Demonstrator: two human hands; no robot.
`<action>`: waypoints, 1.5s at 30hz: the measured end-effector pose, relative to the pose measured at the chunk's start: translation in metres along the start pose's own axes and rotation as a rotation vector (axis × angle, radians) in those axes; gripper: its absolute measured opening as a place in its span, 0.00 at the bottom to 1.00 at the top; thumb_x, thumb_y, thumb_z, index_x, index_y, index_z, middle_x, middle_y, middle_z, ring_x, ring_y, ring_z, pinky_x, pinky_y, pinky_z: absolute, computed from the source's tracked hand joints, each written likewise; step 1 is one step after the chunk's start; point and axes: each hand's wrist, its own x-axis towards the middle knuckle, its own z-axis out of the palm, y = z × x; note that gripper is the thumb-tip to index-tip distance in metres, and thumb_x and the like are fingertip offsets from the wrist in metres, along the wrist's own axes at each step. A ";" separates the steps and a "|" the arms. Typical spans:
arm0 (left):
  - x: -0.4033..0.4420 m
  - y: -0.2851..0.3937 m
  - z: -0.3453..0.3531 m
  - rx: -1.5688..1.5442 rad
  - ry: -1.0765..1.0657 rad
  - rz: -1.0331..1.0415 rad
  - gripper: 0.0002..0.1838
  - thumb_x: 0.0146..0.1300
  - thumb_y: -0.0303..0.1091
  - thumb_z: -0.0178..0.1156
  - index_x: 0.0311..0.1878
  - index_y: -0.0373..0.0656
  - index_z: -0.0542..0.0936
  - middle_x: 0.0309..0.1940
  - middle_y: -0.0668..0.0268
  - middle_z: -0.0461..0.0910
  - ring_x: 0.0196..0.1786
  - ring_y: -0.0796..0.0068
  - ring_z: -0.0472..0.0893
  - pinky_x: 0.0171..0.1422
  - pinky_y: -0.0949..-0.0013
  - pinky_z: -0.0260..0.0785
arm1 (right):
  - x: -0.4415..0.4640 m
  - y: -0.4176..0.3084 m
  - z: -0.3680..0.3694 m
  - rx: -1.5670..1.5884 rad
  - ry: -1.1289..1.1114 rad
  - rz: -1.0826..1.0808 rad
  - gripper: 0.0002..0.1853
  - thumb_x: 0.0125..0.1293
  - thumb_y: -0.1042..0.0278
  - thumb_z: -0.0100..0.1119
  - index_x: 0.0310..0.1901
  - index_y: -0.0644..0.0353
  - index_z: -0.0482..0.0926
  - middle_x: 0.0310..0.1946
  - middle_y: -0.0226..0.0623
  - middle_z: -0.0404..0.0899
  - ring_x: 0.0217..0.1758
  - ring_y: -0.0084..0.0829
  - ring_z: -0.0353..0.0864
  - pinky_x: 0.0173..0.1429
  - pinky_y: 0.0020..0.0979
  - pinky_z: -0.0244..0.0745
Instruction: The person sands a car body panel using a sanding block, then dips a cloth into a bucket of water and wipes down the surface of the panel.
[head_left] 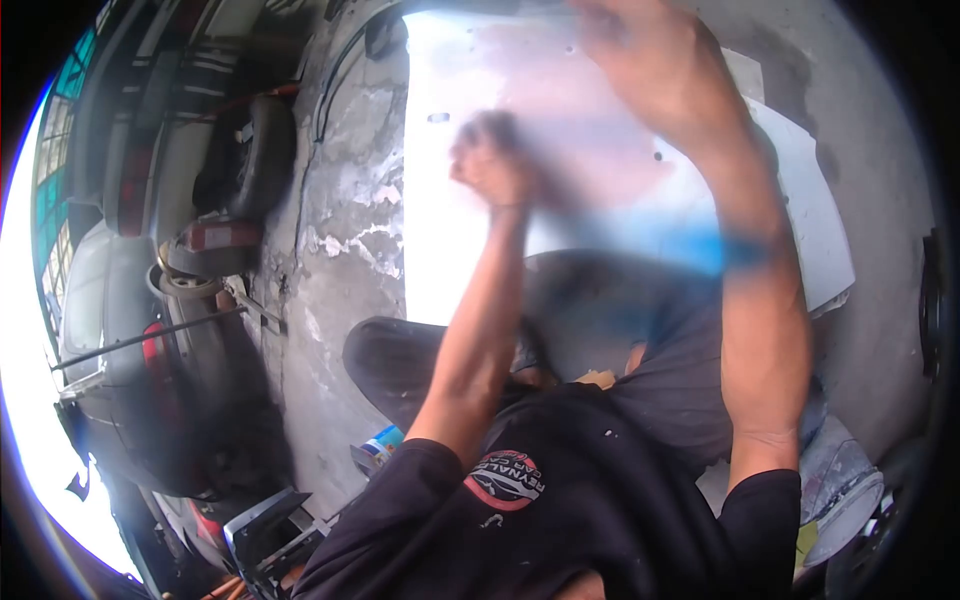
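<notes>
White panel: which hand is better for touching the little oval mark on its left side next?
Probably the left hand. It is blurry but close beside the oval mark. The right hand is farther away, near the top of the white panel.

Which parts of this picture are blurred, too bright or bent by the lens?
Head view: left hand and blue patch smeared; white panel washed out; strong glare along the left edge; scene curved as by wide-angle lens, corners dark.
</notes>
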 end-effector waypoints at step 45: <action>0.011 0.068 -0.033 -0.218 -0.369 0.787 0.28 0.64 0.30 0.66 0.68 0.63 0.86 0.64 0.70 0.86 0.67 0.59 0.80 0.72 0.45 0.61 | -0.002 0.061 -0.004 -0.194 0.052 0.112 0.19 0.76 0.59 0.65 0.61 0.59 0.88 0.54 0.50 0.93 0.60 0.53 0.91 0.69 0.46 0.84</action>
